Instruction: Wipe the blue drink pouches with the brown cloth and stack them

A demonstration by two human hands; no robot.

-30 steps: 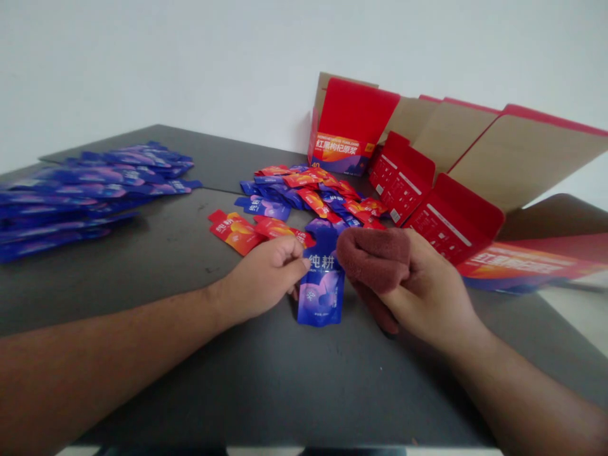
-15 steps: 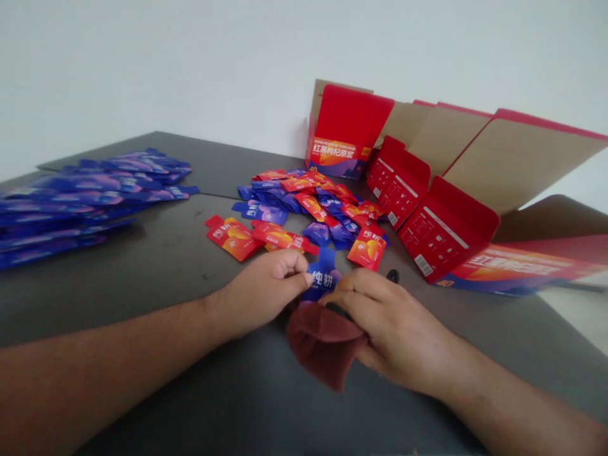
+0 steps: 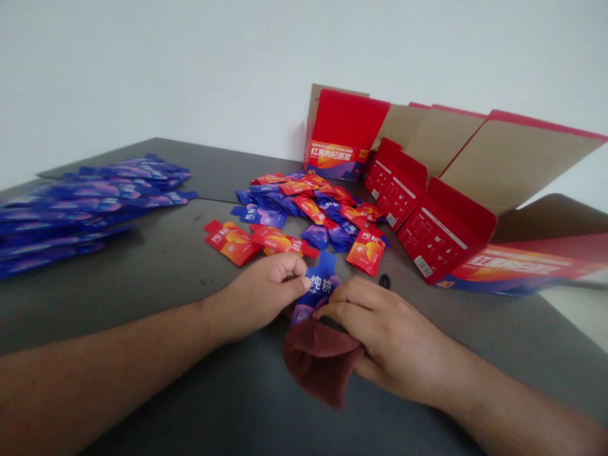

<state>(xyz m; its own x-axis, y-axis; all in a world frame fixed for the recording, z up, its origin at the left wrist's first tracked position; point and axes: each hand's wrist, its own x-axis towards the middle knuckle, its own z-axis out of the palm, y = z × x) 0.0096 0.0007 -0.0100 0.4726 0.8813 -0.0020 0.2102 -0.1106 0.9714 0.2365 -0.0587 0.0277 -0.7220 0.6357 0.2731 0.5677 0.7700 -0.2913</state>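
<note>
I'm in what looks like a packing workspace: open cartons (image 3: 349,123), heaped pouches (image 3: 310,207) (red and blue), dark table (image 3: 190,399).

Red cardboard boxes (image 3: 437,234) with raised flaps stand on a dark table (image 3: 168,259) before a pale wall (image 3: 190,69)

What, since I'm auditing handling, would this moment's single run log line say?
left hand: pinching flat blue-purple glossy pouch | right hand: holding folded maroon cloth over pouch's lower part

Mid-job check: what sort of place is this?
Likely a small packing or sorting workspace, judging by the stacked blue pouches, the mixed heap of red and blue pouches, and the open printed cartons, all on one dark table.
</note>
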